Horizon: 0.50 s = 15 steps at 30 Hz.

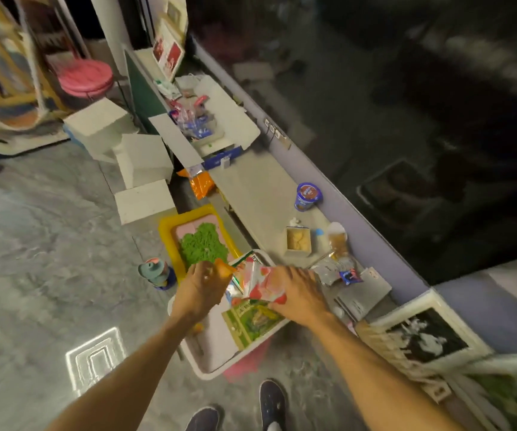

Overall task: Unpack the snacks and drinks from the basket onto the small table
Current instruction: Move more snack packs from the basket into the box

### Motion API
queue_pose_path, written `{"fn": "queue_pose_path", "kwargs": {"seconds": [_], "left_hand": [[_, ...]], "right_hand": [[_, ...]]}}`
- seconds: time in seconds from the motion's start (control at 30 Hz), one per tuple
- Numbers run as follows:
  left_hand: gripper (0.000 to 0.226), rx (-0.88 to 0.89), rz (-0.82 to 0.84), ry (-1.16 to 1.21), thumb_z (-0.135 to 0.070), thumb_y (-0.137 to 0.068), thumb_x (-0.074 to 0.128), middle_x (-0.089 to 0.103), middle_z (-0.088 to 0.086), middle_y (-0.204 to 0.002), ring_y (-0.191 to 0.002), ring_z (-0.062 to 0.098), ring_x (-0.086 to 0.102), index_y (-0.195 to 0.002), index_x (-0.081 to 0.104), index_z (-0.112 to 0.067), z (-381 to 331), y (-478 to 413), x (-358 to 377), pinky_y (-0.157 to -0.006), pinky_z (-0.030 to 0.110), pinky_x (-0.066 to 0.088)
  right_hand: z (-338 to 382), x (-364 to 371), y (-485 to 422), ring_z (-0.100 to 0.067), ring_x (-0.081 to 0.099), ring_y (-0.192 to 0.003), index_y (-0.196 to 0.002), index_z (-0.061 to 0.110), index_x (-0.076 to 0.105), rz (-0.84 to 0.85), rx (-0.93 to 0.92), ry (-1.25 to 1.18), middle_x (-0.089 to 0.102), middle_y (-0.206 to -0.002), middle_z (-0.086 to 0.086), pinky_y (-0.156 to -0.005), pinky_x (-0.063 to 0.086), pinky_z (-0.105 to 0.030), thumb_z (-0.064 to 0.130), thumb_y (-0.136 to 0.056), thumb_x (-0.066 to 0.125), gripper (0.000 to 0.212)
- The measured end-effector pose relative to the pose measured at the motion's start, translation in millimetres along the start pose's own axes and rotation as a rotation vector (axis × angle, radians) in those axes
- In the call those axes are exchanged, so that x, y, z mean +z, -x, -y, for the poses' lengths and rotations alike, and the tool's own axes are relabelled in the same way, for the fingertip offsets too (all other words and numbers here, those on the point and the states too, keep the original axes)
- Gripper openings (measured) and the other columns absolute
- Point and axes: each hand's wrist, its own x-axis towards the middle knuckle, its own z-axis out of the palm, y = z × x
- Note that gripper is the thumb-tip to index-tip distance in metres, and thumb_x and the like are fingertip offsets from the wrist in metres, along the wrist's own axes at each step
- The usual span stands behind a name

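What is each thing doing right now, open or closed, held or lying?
Red-and-white plastic snack packet, gripped by right hand
Green flat snack packet, lying in white plastic basket
Blue round cup, upright, lid on
Small square box, open
Left hand, holding small orange packet

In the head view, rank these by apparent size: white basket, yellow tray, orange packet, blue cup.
1. white basket, also nearest the camera
2. yellow tray
3. orange packet and blue cup look about alike; unranked
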Motion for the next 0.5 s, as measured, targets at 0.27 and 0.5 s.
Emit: {"fn": "queue_pose_path", "kwargs": {"seconds": [0.27,0.5], "left_hand": [[0.064,0.425,0.093,-0.116,-0.057,-0.086,0.078,0.061,-0.003,-0.124,-0.099,0.017,0.063,-0.137,0.057,-0.024,-133,59,-73,-0.085,0.035,0.053],[0.051,0.800,0.266,-0.051,-0.053,-0.083,0.081,0.072,-0.008,-0.105,-0.089,0.011,0.071,-0.123,0.063,-0.026,-257,174,-24,-0.081,0.035,0.059]], "right_hand": [[42,-111,141,-0.031,0.052,-0.140,-0.155,0.020,0.037,-0.397,0.315,-0.214,0.052,-0.154,-0.009,-0.108,0.048,-0.045,0.062,-0.078,0.086,0.101],[11,-152,322,-0.021,0.065,-0.121,-0.148,0.035,0.040,-0.605,0.639,-0.259,0.059,-0.142,0.003,-0.094,0.058,-0.034,0.071,-0.080,0.077,0.085]]}}
